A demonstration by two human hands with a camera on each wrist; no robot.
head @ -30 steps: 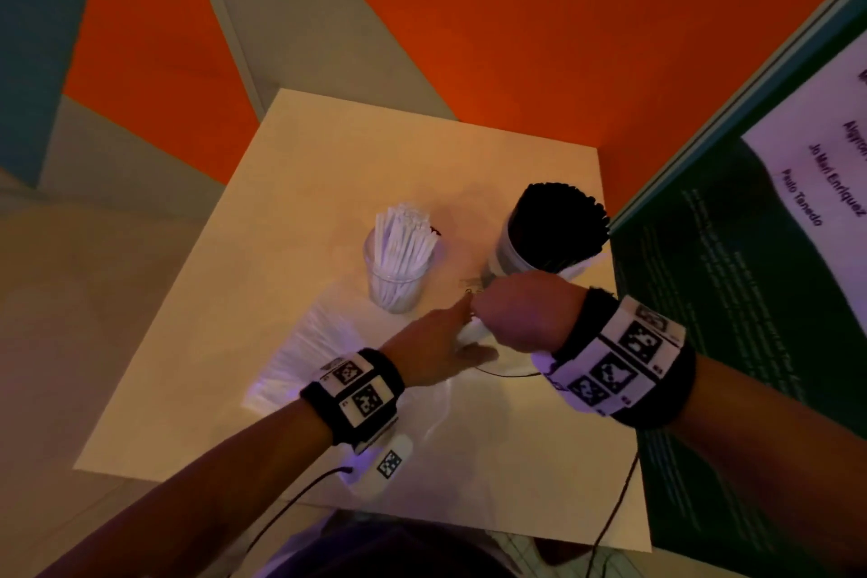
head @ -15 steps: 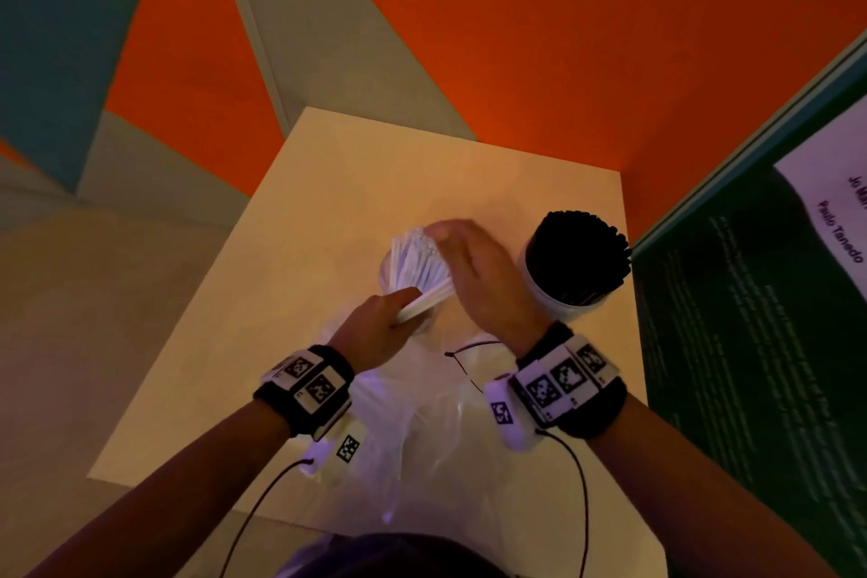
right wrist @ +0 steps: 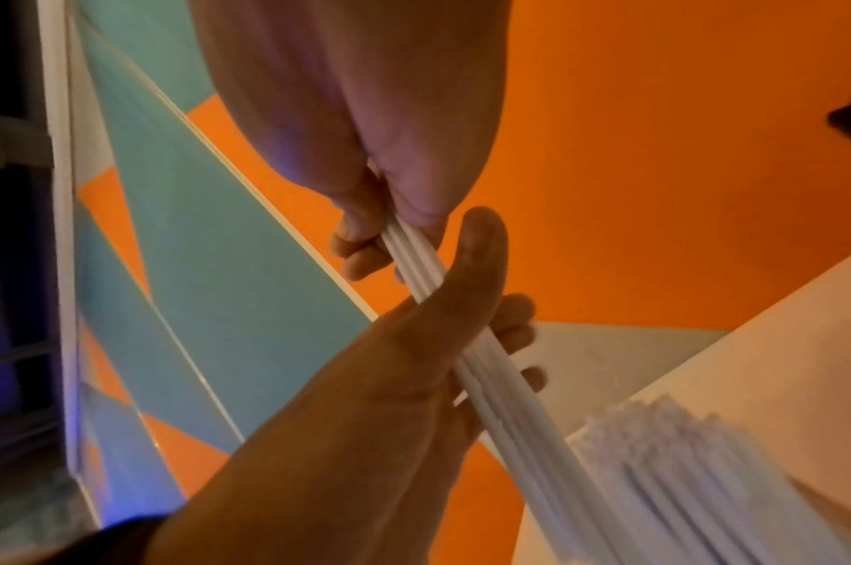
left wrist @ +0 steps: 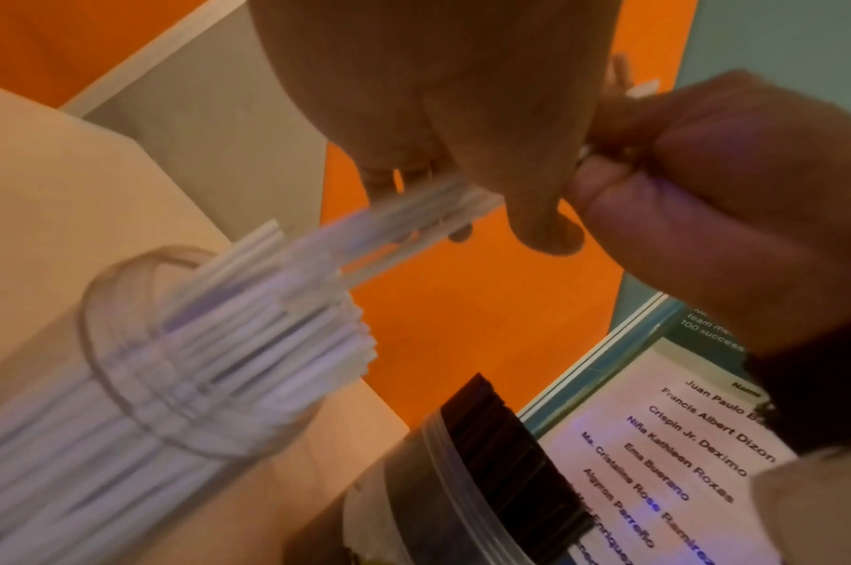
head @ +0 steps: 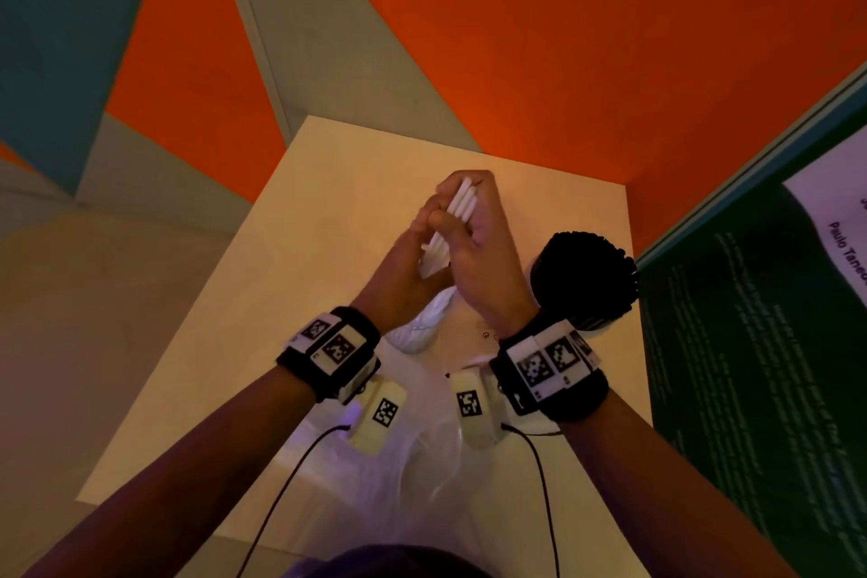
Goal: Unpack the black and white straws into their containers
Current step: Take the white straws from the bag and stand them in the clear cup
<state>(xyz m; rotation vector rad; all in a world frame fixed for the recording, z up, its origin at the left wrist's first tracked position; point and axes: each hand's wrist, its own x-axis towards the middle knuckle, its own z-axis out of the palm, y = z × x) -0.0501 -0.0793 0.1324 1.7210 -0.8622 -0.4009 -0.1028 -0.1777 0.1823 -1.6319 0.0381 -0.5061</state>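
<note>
A small bunch of white straws (head: 457, 221) is held up between both hands above the clear jar (left wrist: 138, 382) of white straws. My left hand (head: 403, 268) grips the bunch's lower part, thumb along it (right wrist: 481, 248). Around the upper end my right hand (head: 483, 249) curls its fingers (right wrist: 361, 244). The bunch's lower ends (left wrist: 365, 248) hang just over the straws standing in the jar. In the head view the hands hide most of that jar (head: 422, 324). The tub of black straws (head: 584, 282) stands to its right.
A crumpled clear plastic bag (head: 413, 460) lies on the pale table (head: 305, 296) near its front edge, under my wrists. A dark green poster board (head: 750, 366) stands along the table's right side. Orange and teal walls close the back.
Both hands went from the bag at the front to the jar, then rose above it holding a few white straws between them.
</note>
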